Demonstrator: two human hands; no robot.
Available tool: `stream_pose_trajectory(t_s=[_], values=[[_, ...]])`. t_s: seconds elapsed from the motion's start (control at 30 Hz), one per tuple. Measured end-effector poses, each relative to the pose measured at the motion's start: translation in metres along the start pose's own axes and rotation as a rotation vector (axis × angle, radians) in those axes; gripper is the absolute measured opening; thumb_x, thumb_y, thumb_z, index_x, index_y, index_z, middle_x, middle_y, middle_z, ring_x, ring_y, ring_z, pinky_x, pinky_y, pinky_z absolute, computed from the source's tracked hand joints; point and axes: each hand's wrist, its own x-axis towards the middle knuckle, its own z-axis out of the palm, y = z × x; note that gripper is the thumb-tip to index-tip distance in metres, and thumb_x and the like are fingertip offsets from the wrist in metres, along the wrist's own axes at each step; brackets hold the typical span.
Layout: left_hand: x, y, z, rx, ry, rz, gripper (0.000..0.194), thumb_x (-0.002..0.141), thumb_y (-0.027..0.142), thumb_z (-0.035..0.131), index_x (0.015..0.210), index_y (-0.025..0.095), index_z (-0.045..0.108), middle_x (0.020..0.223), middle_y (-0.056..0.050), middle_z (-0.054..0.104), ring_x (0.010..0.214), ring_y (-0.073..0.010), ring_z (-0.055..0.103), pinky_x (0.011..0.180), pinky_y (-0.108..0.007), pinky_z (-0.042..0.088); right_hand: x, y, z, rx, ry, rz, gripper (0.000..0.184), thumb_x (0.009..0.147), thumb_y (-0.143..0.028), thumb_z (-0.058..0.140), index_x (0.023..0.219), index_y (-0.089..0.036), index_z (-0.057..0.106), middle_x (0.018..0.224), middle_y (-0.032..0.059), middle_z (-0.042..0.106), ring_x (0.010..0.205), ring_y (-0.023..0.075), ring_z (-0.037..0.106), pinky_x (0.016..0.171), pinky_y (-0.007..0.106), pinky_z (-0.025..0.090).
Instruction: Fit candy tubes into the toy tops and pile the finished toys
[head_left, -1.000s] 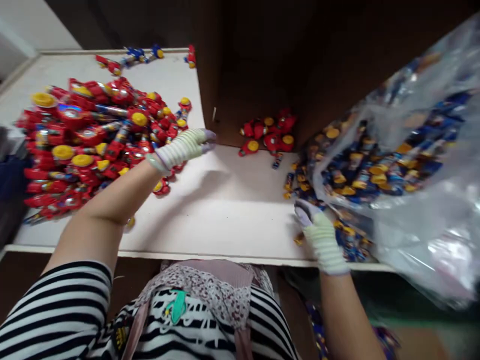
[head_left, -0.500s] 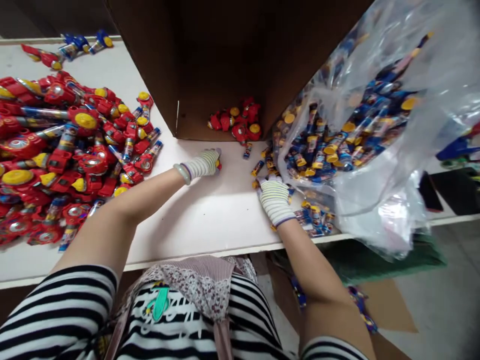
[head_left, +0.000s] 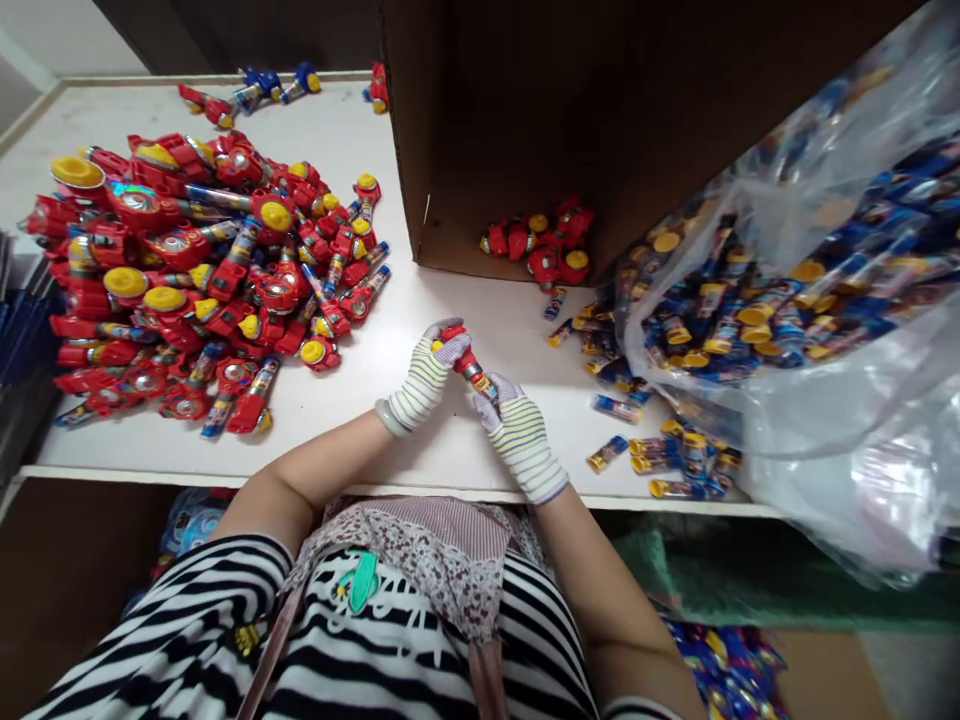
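My left hand (head_left: pixel 424 388), in a striped glove, is closed around a small red toy (head_left: pixel 463 360) with a yellow cap. The fingers of my right hand (head_left: pixel 523 438), gloved likewise, pinch a little printed tube (head_left: pixel 484 386) at the toy's lower right end. Tube and toy meet in one line above the table, close to my body; whether they are locked together I cannot tell. Loose tubes with yellow ends, such as this one (head_left: pixel 607 453), lie to the right of my right hand.
A heap of red toys (head_left: pixel 281 285) covers the left of the table (head_left: pixel 382 370). Ahead stands an open cardboard box (head_left: pixel 442 264) with several red toys inside its near edge. At right, a clear plastic bag (head_left: pixel 847 430) spills many tubes. A few blue toys (head_left: pixel 259 90) lie far left.
Both hands have come together near the table's front. The left brought the red toy toward me; the right left the tube pile holding a tube. The view has shifted left.
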Motion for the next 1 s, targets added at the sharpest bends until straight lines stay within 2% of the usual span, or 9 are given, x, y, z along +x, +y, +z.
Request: stream_pose_trajectory(t_s=[0.13, 0.23, 0.33, 0.47, 0.67, 0.8, 0.87, 0.93, 1.0], values=[[-0.007, 0.004, 0.002, -0.022, 0.083, 0.090, 0.042, 0.080, 0.039, 0.068, 0.114, 0.017, 0.056, 0.111, -0.009, 0.064, 0.094, -0.0169, 0.063, 0.090, -0.031, 0.053, -0.001, -0.003, -0.002, -0.072, -0.017, 0.014, 0.048, 0.098, -0.043, 0.041, 0.130, -0.013, 0.060, 0.123, 0.0200, 0.068, 0.106, 0.0311, 0.065, 0.090, 0.039, 0.051], [-0.015, 0.009, 0.003, 0.061, 0.074, 0.096, 0.040, 0.082, 0.038, 0.067, 0.115, 0.018, 0.055, 0.114, -0.010, 0.064, 0.096, -0.0183, 0.064, 0.090, -0.033, 0.053, -0.004, -0.007, 0.002, 0.065, 0.009, 0.091, 0.043, 0.096, -0.047, 0.044, 0.120, -0.017, 0.063, 0.114, 0.0171, 0.070, 0.097, 0.0283, 0.065, 0.083, 0.036, 0.050], [-0.020, 0.014, 0.003, 0.108, 0.045, 0.127, 0.045, 0.082, 0.042, 0.068, 0.117, 0.019, 0.053, 0.116, -0.011, 0.063, 0.098, -0.0190, 0.063, 0.090, -0.033, 0.053, -0.006, -0.012, 0.006, 0.516, -0.059, 0.240, 0.042, 0.093, -0.058, 0.046, 0.100, -0.020, 0.063, 0.084, 0.0075, 0.067, 0.071, 0.0195, 0.059, 0.063, 0.029, 0.047], [-0.025, 0.020, 0.001, 0.117, -0.061, 0.106, 0.051, 0.079, 0.047, 0.068, 0.118, 0.020, 0.052, 0.107, -0.009, 0.063, 0.089, -0.0176, 0.063, 0.082, -0.032, 0.053, -0.009, -0.015, 0.010, 1.257, -0.319, 0.445, 0.051, 0.084, -0.070, 0.056, 0.092, -0.019, 0.060, 0.059, -0.0059, 0.044, 0.044, 0.0072, 0.029, 0.041, 0.020, 0.023], [-0.029, 0.021, 0.003, 0.055, -0.115, 0.078, 0.052, 0.074, 0.041, 0.074, 0.116, 0.019, 0.053, 0.100, -0.006, 0.063, 0.082, -0.0154, 0.060, 0.075, -0.028, 0.052, -0.017, -0.010, 0.029, 1.714, -0.530, 0.486, 0.047, 0.082, -0.068, 0.060, 0.084, -0.022, 0.051, 0.051, -0.0145, 0.019, 0.037, 0.0048, 0.004, 0.035, 0.021, 0.008], [-0.025, 0.014, 0.003, 0.013, -0.144, 0.039, 0.049, 0.074, 0.036, 0.075, 0.115, 0.018, 0.055, 0.100, -0.006, 0.064, 0.081, -0.0148, 0.061, 0.076, -0.028, 0.053, -0.017, -0.006, 0.031, 1.502, -0.440, 0.450, 0.055, 0.084, -0.076, 0.047, 0.088, -0.022, 0.053, 0.052, -0.0127, 0.026, 0.036, 0.0063, 0.012, 0.036, 0.021, 0.017], [-0.021, 0.012, 0.005, 0.030, -0.083, 0.029, 0.047, 0.077, 0.034, 0.072, 0.117, 0.017, 0.055, 0.106, -0.008, 0.064, 0.086, -0.0159, 0.063, 0.080, -0.030, 0.054, -0.014, -0.003, 0.024, 1.148, -0.246, 0.397, 0.056, 0.087, -0.075, 0.043, 0.096, -0.021, 0.056, 0.060, -0.0059, 0.046, 0.042, 0.0092, 0.034, 0.043, 0.023, 0.031], [-0.016, 0.011, 0.010, 0.053, -0.006, 0.041, 0.046, 0.079, 0.032, 0.071, 0.119, 0.016, 0.055, 0.114, -0.011, 0.063, 0.093, -0.0176, 0.064, 0.087, -0.031, 0.054, -0.010, -0.001, 0.015, 0.681, -0.054, 0.305, 0.052, 0.088, -0.067, 0.048, 0.106, -0.020, 0.058, 0.083, 0.0052, 0.064, 0.065, 0.0163, 0.057, 0.059, 0.028, 0.045], [-0.013, 0.013, 0.015, 0.051, 0.036, 0.054, 0.045, 0.080, 0.030, 0.071, 0.120, 0.015, 0.056, 0.118, -0.012, 0.063, 0.098, -0.0188, 0.064, 0.091, -0.033, 0.054, -0.007, -0.001, 0.007, 0.277, 0.013, 0.247, 0.046, 0.090, -0.057, 0.050, 0.113, -0.019, 0.060, 0.103, 0.0128, 0.069, 0.086, 0.0235, 0.063, 0.075, 0.033, 0.047]])
